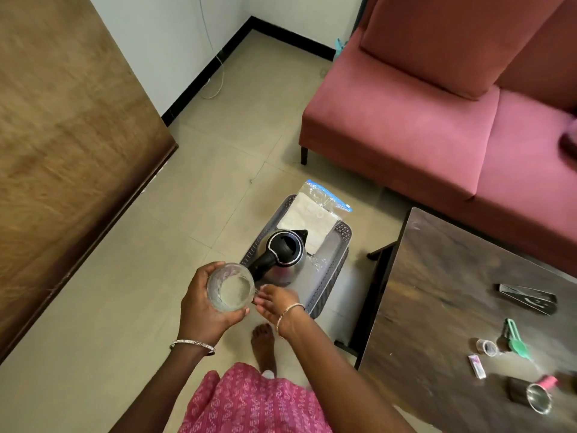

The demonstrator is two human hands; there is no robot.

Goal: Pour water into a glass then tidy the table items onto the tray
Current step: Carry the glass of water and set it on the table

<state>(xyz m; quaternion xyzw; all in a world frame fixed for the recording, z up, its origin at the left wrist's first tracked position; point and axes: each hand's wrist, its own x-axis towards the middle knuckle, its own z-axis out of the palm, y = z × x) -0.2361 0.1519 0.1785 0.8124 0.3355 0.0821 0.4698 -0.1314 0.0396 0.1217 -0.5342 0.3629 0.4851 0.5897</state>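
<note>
My left hand [203,307] is wrapped around the glass [231,289], holding it upright so the water stays in. My right hand [278,303] hangs empty, fingers spread, near the kettle [285,257] standing in the tray [331,276] on the floor.

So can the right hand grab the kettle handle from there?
Probably yes. The right hand is open, just short of the kettle, whose black handle points toward it with nothing between. The left hand holds the glass off to the side.

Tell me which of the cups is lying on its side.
The steel cup on the dark table, at its near right corner, lies tipped with its mouth showing. The glass in the left hand is upright and holds water.
</note>
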